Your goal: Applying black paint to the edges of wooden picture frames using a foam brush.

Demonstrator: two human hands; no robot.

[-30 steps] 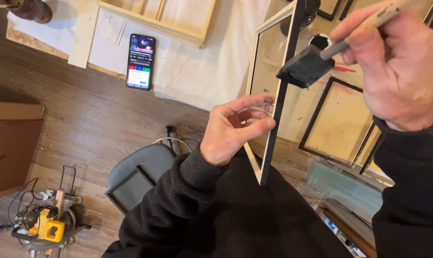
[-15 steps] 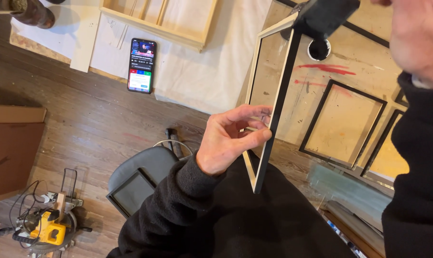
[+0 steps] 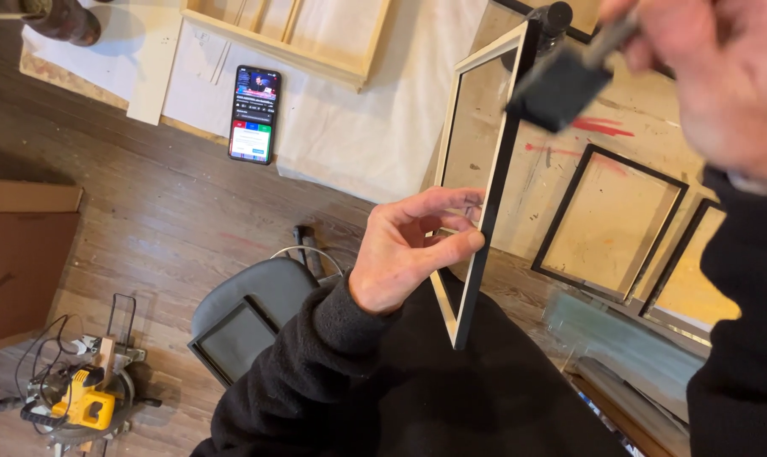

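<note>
Since a moment ago the right hand, fingers clamped on a black foam brush, has lifted to one o'clock off the black-edged rectangular wooden frame, which the left hand still pinches.

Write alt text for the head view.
The left hand holds a frame upright by its black edge while the right hand holds a foam brush near its top. Below: wood floor, a phone, a saw.
</note>
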